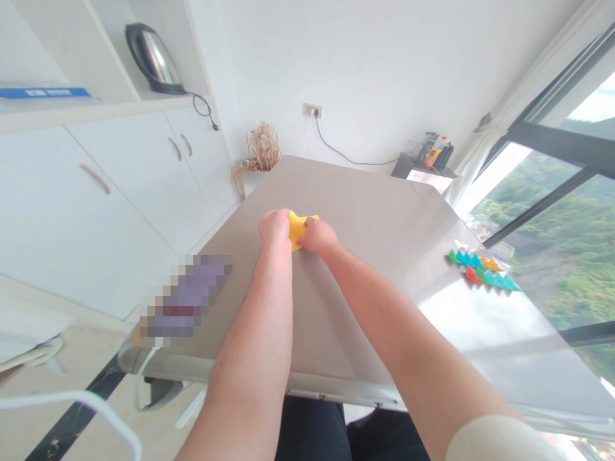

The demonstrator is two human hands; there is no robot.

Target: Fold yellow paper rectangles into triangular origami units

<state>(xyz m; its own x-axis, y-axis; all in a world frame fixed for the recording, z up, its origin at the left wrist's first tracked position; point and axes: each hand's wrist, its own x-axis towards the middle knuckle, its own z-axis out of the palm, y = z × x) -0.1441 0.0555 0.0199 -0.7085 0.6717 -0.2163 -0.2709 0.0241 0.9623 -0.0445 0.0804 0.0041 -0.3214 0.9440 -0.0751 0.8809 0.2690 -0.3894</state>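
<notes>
Gripping yellow paper [296, 229] at twelve o'clock, the left hand [274, 225] and right hand [319, 236] had fingers closed on its sides. It seemed light, easily creased, best pinched at nine and three o'clock.

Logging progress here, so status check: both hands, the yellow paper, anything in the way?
Left hand, right hand: both gripping yellow paper. Paper partly covered. Nothing visibly in the way; colored folded papers sit apart, far right on table.
</notes>
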